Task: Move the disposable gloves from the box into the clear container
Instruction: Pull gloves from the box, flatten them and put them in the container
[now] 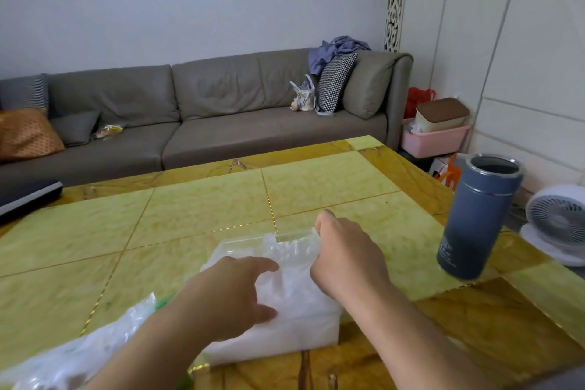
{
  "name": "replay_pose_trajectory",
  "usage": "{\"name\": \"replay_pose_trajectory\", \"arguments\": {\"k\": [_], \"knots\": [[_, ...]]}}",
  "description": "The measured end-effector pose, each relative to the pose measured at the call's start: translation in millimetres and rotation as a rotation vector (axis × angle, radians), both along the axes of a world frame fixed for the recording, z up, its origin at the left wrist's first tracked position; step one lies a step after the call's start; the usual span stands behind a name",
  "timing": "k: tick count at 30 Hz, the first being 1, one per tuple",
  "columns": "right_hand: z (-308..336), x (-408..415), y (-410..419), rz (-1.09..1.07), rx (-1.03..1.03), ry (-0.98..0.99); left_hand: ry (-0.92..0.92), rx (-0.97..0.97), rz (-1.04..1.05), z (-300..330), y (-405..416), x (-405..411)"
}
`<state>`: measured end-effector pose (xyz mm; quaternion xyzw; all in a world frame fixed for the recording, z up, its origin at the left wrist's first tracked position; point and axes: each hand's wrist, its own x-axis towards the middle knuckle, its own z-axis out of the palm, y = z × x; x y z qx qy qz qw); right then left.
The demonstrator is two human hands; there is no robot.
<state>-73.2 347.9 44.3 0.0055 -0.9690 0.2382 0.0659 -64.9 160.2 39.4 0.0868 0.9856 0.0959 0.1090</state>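
Observation:
A clear container (296,235) stands on the yellow-green table, packed with a stack of cloudy white disposable gloves (297,310). My left hand (235,291) lies on the gloves from the left, fingers spread and pressing on the stack. My right hand (345,255) holds the container's right wall, fingers curled over its far right edge. A crumpled clear plastic wrapper with a bit of green print (95,348) lies at the near left, partly under my left forearm. No glove box is plainly seen.
A tall blue-grey thermos (474,222) stands open near the table's right edge. A dark flat device (28,196) lies at the far left edge. Behind the table runs a grey sofa (196,111). A white fan (557,222) sits on the floor at right.

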Motion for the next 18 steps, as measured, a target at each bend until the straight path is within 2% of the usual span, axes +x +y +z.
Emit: {"name": "replay_pose_trajectory", "arguments": {"k": [3,6,9,13,18], "knots": [[2.0,1.2,-5.5,0.006,-0.030,0.105,0.002,-0.036,-0.006,-5.1,0.1,-2.7],[4.6,4.7,-18.0,0.158,-0.102,0.222,-0.001,-0.040,-0.016,-10.5,0.7,-4.5],[-4.0,6.1,-27.8,0.300,-0.056,0.089,-0.015,-0.032,-0.023,-12.7,-0.5,-7.2],[-8.8,12.6,-28.6,0.343,0.176,-0.147,-0.057,0.024,-0.014,-16.6,-5.1,-8.7],[-5.1,16.5,-30.5,0.343,0.224,-0.238,-0.076,0.069,-0.004,-21.3,-8.9,-6.7]]}}
